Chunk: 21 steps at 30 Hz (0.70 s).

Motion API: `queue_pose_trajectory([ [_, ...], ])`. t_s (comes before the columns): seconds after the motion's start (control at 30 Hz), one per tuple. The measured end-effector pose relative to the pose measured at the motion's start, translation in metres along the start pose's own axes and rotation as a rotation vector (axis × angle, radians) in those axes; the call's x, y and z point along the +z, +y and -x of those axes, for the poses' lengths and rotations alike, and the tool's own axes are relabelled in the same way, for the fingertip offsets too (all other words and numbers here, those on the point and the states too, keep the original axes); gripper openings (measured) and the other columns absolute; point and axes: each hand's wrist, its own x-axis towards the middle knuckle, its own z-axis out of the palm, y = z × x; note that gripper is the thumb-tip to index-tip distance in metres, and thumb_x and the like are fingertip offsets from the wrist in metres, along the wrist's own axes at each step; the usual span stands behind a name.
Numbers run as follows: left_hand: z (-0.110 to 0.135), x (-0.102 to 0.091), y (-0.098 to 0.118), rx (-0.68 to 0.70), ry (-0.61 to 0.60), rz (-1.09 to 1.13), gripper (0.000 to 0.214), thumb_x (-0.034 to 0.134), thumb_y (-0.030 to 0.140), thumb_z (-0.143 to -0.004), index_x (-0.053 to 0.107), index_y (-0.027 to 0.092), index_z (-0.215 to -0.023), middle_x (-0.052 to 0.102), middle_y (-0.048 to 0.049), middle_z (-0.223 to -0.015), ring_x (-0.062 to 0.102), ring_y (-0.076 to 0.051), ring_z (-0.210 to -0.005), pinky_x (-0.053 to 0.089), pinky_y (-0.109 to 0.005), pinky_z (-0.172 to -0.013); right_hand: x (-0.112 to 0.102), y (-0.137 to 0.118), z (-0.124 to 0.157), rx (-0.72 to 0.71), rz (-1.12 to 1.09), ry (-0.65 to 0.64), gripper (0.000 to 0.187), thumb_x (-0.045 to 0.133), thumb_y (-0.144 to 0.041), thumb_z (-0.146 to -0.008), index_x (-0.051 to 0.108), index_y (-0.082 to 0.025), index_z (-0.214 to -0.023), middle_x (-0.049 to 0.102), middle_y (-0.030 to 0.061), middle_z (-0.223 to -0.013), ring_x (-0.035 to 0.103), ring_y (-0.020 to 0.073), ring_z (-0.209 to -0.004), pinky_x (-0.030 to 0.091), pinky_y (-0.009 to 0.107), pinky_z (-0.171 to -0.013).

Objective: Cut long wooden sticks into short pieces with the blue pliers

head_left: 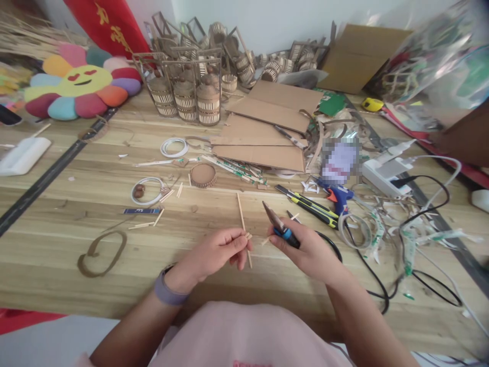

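My left hand (229, 247) pinches a thin wooden stick (240, 206) that slants upward from the fingers. A short stick piece (249, 236) also shows at those fingertips. In my right hand (305, 250) is a pair of pliers (282, 229) with pointed jaws toward the upper left and a blue and black grip. By the right fingertips is another short light stick piece (265, 240); whether it is held I cannot tell. Just above that hand lies a yellow-green and black utility knife (311, 205). A round woven ring base (203, 175) sits above my left hand.
Several small bamboo baskets (208, 104) stand at the back beside flat cardboard sheets (263, 135). A blue glue gun (341, 198), a power strip (389, 176) and loose black cables (376, 278) occupy the right. On the left are white tape coils (148, 191) and a flower cushion (86, 84).
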Motion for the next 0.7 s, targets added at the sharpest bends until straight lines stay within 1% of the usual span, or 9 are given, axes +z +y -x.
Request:
queue_pose_trajectory([
  [0.07,-0.003,0.004,-0.004,-0.019,0.056,0.082,0.032,0.043,0.045,-0.091,0.057,0.016,-0.085,0.059,0.0012,-0.06,0.05,-0.012,-0.06,0.037,-0.024,-0.063,0.002,-0.003,0.0,-0.013,0.04,0.004,0.015,0.049,-0.032,-0.088,0.057,-0.02,-0.085,0.061,0.0011,-0.076,0.054,0.0149,-0.068,0.041,0.025,-0.065],
  [0.13,-0.005,0.005,-0.005,-0.037,0.085,0.112,0.031,0.045,0.044,-0.09,0.058,0.016,-0.087,0.065,-0.0013,-0.064,0.053,-0.013,-0.063,0.038,-0.025,-0.065,0.005,-0.007,0.0,-0.022,0.05,-0.01,0.014,0.048,-0.032,-0.088,0.057,-0.02,-0.086,0.062,0.0009,-0.075,0.054,0.0146,-0.067,0.042,0.024,-0.064],
  [0.23,-0.005,0.005,-0.004,-0.066,0.117,0.097,0.028,0.048,0.042,-0.088,0.057,0.016,-0.083,0.069,-0.004,-0.07,0.056,-0.014,-0.066,0.038,-0.026,-0.065,0.008,-0.012,-0.001,-0.034,0.077,-0.023,0.012,0.049,-0.03,-0.088,0.056,-0.021,-0.089,0.063,0.001,-0.078,0.056,0.0145,-0.068,0.042,0.024,-0.064],
  [0.33,-0.005,0.004,-0.003,-0.07,0.134,0.038,0.029,0.05,0.043,-0.087,0.057,0.016,-0.079,0.069,-0.0047,-0.074,0.059,-0.016,-0.07,0.04,-0.027,-0.067,0.007,-0.017,-0.003,-0.041,0.097,-0.084,0.011,0.05,-0.027,-0.088,0.056,-0.021,-0.095,0.065,0.0017,-0.082,0.059,0.0147,-0.071,0.043,0.024,-0.064],
  [0.4,-0.007,0.004,-0.005,-0.063,0.103,0.007,0.031,0.05,0.046,-0.086,0.057,0.016,-0.079,0.068,-0.0042,-0.074,0.061,-0.017,-0.072,0.041,-0.028,-0.07,0.008,-0.02,-0.005,-0.046,0.101,-0.132,0.014,0.051,-0.026,-0.087,0.056,-0.021,-0.099,0.067,0.0026,-0.084,0.061,0.0152,-0.072,0.043,0.024,-0.064],
  [0.47,-0.009,0.004,-0.009,-0.045,0.05,-0.025,0.034,0.05,0.049,-0.086,0.057,0.016,-0.079,0.067,-0.0038,-0.074,0.062,-0.017,-0.074,0.042,-0.028,-0.071,0.009,-0.02,-0.007,-0.055,0.111,-0.15,0.018,0.052,-0.024,-0.086,0.055,-0.02,-0.103,0.068,0.0037,-0.087,0.062,0.0161,-0.074,0.044,0.024,-0.065],
  [0.57,-0.011,0.004,-0.013,-0.037,0.004,-0.053,0.038,0.049,0.053,-0.085,0.056,0.017,-0.079,0.067,-0.004,-0.076,0.064,-0.019,-0.077,0.045,-0.029,-0.074,0.012,-0.018,-0.01,-0.061,0.124,-0.13,0.025,0.053,-0.019,-0.082,0.052,-0.02,-0.107,0.069,0.005,-0.09,0.064,0.0175,-0.077,0.045,0.025,-0.067],
  [0.7,-0.013,0.005,-0.014,-0.063,-0.041,-0.006,0.04,0.053,0.057,-0.082,0.055,0.017,-0.079,0.068,-0.0054,-0.077,0.064,-0.02,-0.074,0.047,-0.033,-0.074,0.015,-0.015,-0.011,-0.066,0.135,-0.113,0.034,0.054,-0.017,-0.079,0.05,-0.019,-0.113,0.069,0.0065,-0.094,0.065,0.0189,-0.079,0.046,0.027,-0.068],
])
